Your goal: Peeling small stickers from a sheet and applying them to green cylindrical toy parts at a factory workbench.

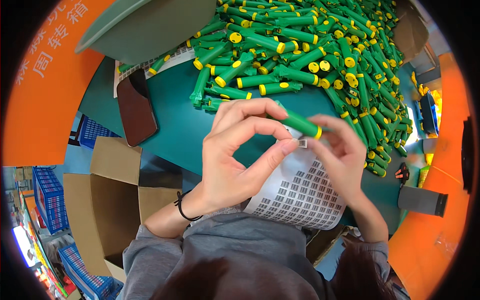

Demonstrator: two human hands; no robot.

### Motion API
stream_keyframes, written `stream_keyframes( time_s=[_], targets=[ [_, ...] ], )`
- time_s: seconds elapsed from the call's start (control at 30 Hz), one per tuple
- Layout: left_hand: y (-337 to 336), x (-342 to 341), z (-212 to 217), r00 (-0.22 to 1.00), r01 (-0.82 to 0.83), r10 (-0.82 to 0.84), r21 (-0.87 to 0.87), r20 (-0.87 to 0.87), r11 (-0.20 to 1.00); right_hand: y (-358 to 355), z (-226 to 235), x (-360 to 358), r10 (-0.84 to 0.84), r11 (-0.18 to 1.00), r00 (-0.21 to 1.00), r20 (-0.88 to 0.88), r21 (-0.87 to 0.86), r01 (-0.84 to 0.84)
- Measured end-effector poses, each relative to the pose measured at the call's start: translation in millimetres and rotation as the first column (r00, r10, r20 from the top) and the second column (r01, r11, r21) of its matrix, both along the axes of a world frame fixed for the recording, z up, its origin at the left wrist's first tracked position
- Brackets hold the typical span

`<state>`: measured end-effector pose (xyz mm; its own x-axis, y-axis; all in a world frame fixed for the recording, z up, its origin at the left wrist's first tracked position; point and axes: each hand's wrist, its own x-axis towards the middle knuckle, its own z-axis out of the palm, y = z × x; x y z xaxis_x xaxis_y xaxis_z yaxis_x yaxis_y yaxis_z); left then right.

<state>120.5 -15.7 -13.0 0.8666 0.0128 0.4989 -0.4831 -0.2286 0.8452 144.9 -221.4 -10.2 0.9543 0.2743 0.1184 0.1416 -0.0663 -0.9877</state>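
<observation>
In front of my chest my left hand (240, 150) is closed, thumb and forefinger pinching a small printed label (302, 143). Another left fingertip touches the far end of a green tube-shaped piece (299, 123) with a yellow end. My right hand (342, 155), slightly blurred, has its fingers around the tube's yellow end and its thumb beside the label. Where the right fingertips meet the tube is partly hidden. Beneath both hands a curved white sheet of printed labels (305, 200) hangs over the table edge toward my lap.
Many similar green tubes (300, 60) are heaped across the table's far right. A grey-green basin (150, 30) and a brown phone-like case (136, 107) lie left. An open cardboard box (102, 210) stands below left; a grey cylinder (420, 200) is at right.
</observation>
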Motion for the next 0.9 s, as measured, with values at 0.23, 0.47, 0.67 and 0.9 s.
stream_keyframes(
  time_s=[0.23,0.47,0.67,0.9],
  targets=[
    [-9,1,3,1.000,-0.003,-0.003,0.341,0.017,0.940,-20,-31,-20,0.120,0.990,0.987,0.103,0.063,-0.127],
    [-22,-2,-7,0.950,0.204,-0.196,0.007,-0.245,0.979,-20,-41,-26,0.116,0.965,0.993,-0.035,0.242,-0.104],
    [-23,-2,-7,0.950,0.203,-0.193,0.015,-0.247,0.979,-20,-37,-25,0.108,0.970,0.994,-0.002,0.218,-0.105],
    [-24,-2,-8,0.964,0.174,-0.154,0.076,-0.215,0.982,-20,-39,-24,0.089,0.979,0.995,0.051,0.180,-0.096]
  ],
)
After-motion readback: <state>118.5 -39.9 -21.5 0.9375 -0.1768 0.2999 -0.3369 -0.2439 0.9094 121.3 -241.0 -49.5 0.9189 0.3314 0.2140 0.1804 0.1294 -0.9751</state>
